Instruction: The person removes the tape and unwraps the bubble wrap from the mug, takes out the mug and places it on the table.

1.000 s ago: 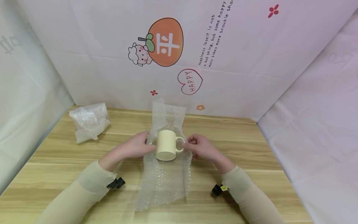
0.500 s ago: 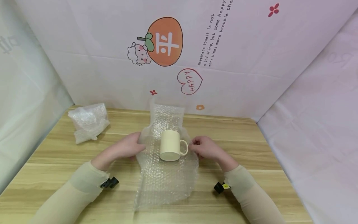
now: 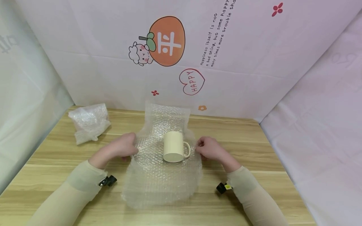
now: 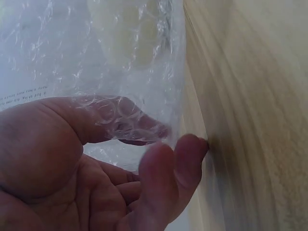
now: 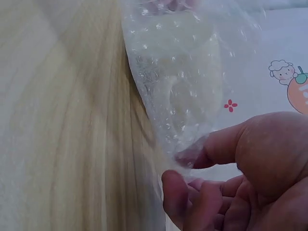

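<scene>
We see the left hand clamped with thumb and fingers on the near-left edge of a clear bubble wrap sheet, and the right hand pinching the opposite edge just beside the mug's handle. The cream mug lies on its side on the sheet between the two hands, its base towards the person and its handle to the right. The sheet is spread over the wood-grain table; a folded bundle of bubble wrap lies well apart at the far left.

On the white back wall we read "HAPPY" running upwards inside a red heart. Beside it, steep black lettering says "Happiness itself is not / a bad thing, but some happy / many times more trouble tha", the ends cut off. An orange fruit with a cartoon sheep carries a white character, 平, turned sideways. We find faint grey writing on the left wall, which we cannot make out, and a yellow tag on the right wrist's black device, too small to read.
</scene>
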The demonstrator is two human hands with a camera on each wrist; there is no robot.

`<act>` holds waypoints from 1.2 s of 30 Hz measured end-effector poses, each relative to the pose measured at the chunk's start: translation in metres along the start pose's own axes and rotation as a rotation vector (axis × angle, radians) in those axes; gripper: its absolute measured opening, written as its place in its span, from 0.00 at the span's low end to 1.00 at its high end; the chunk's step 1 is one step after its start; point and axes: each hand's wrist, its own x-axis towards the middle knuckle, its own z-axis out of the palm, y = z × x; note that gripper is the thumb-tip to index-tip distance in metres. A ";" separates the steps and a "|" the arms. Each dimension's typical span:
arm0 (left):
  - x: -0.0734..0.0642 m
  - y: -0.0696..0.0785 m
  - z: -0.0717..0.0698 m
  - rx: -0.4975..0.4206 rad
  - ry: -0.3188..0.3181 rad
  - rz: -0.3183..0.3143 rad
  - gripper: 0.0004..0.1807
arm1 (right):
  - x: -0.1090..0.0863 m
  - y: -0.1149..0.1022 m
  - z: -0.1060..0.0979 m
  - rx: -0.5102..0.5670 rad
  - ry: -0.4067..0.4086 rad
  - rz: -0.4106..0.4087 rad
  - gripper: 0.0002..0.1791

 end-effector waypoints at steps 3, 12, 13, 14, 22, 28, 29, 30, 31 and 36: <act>0.000 -0.002 -0.002 0.037 0.005 -0.020 0.18 | 0.002 0.001 0.002 -0.097 0.034 0.016 0.12; 0.003 -0.005 -0.004 0.150 0.049 -0.052 0.20 | 0.002 -0.002 0.006 -0.233 0.097 -0.008 0.12; 0.003 -0.006 -0.004 0.165 0.056 -0.052 0.21 | 0.002 -0.002 0.006 -0.240 0.096 -0.019 0.12; 0.003 -0.006 -0.004 0.182 0.062 -0.052 0.21 | 0.002 -0.003 0.006 -0.246 0.094 -0.029 0.11; -0.001 -0.007 -0.007 0.249 0.086 -0.013 0.16 | 0.001 -0.005 0.006 -0.246 0.100 -0.089 0.05; -0.002 -0.007 -0.010 0.241 0.071 0.057 0.11 | -0.002 -0.009 0.007 -0.167 0.122 -0.149 0.10; -0.002 -0.007 -0.011 0.240 0.064 0.065 0.10 | -0.002 -0.010 0.007 -0.151 0.122 -0.156 0.11; -0.002 -0.007 -0.011 0.238 0.057 0.072 0.10 | -0.002 -0.010 0.008 -0.142 0.119 -0.166 0.12; -0.002 -0.006 -0.012 0.237 0.050 0.076 0.10 | -0.002 -0.011 0.008 -0.135 0.114 -0.172 0.13; -0.003 -0.005 -0.013 0.221 0.025 0.071 0.15 | 0.000 -0.009 0.014 -0.090 0.073 -0.165 0.18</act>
